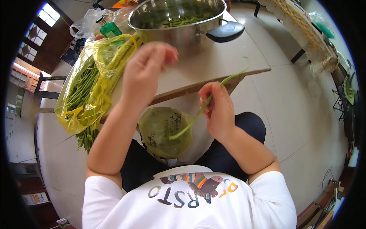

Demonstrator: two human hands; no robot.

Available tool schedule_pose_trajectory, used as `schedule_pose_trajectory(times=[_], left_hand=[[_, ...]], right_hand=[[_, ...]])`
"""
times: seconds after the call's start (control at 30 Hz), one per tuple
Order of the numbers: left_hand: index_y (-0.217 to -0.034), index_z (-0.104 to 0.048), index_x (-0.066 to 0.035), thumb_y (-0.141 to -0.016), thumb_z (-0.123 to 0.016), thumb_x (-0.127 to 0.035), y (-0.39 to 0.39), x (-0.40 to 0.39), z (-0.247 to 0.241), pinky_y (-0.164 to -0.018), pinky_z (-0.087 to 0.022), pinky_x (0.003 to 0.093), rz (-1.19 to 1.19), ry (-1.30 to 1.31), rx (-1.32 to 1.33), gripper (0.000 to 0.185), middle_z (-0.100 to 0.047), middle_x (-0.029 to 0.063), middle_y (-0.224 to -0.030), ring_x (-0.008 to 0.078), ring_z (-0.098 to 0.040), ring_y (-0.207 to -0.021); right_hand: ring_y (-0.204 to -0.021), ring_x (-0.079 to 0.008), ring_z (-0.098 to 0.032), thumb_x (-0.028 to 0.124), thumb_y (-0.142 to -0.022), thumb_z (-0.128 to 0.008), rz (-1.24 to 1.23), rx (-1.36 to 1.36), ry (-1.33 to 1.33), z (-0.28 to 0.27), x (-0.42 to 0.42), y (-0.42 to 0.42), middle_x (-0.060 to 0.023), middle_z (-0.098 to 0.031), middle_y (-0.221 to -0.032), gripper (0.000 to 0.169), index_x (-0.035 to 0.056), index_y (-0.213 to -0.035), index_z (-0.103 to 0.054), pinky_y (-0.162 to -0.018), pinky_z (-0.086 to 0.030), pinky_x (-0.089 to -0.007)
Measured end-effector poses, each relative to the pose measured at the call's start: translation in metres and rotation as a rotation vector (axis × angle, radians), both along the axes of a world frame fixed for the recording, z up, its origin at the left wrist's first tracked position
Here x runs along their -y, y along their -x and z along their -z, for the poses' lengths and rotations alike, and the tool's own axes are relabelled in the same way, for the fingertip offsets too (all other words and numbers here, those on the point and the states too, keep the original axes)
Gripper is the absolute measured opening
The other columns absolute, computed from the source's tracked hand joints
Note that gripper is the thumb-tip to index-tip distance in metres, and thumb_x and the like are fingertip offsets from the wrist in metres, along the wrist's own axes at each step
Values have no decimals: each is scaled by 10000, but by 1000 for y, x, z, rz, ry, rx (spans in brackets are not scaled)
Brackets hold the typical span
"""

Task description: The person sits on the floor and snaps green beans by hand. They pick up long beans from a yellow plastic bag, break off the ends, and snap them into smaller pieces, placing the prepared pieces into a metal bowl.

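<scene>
My right hand pinches a single long green bean between thumb and fingers, in front of the table's near edge. The bean slants, its lower end above a bin lined with a translucent yellow bag between my knees. Over the table, just short of a steel pot, hangs my left hand. It is motion-blurred with curled fingers, and whether they hold anything cannot be made out. Green bean pieces lie inside the pot. Left of my left hand, a yellow plastic bag holds a bundle of long beans.
Pale green stalks lie along the bag, with leaves hanging over the table edge. Behind stands a green bottle beside a clear plastic bag. The pot's black handle juts right. A wooden-edged table carries these.
</scene>
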State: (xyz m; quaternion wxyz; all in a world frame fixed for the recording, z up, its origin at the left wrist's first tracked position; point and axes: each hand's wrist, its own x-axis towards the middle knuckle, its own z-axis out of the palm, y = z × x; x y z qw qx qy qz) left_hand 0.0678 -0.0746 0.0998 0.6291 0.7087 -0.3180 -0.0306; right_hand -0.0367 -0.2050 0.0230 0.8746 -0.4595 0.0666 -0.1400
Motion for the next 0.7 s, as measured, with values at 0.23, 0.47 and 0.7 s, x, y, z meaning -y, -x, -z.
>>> schedule_pose_trajectory(times=[0.23,0.47,0.7], left_hand=[[-1029,-531,10,-911,-387,-212,55,-37,78,-699,-399,224,399,-369,-403,290,-584,49,-812,110,-531,-795],[-781,-474,-59,-903,-383,-206,71,-54,90,-452,-235,198,187,-248,-826,212,-316,-53,-563,51,-278,-494],[-753,-451,-92,-880,-418,-236,60,-65,123,-424,-190,194,-150,-4,-914,194,-295,-72,-558,25,-241,-473]], right_hand=[[-530,-33,-341,328,-917,-359,14,-46,-83,11,4,-5,19,-419,-705,316,66,-813,-502,-466,-281,-168],[-515,-64,-376,279,-913,-377,-48,-91,-55,21,-4,-7,-2,-454,-670,278,59,-790,-495,-451,-294,-193],[-587,-70,-438,208,-903,-430,-78,159,582,43,-36,4,-16,-504,-724,248,19,-808,-558,-520,-340,-184]])
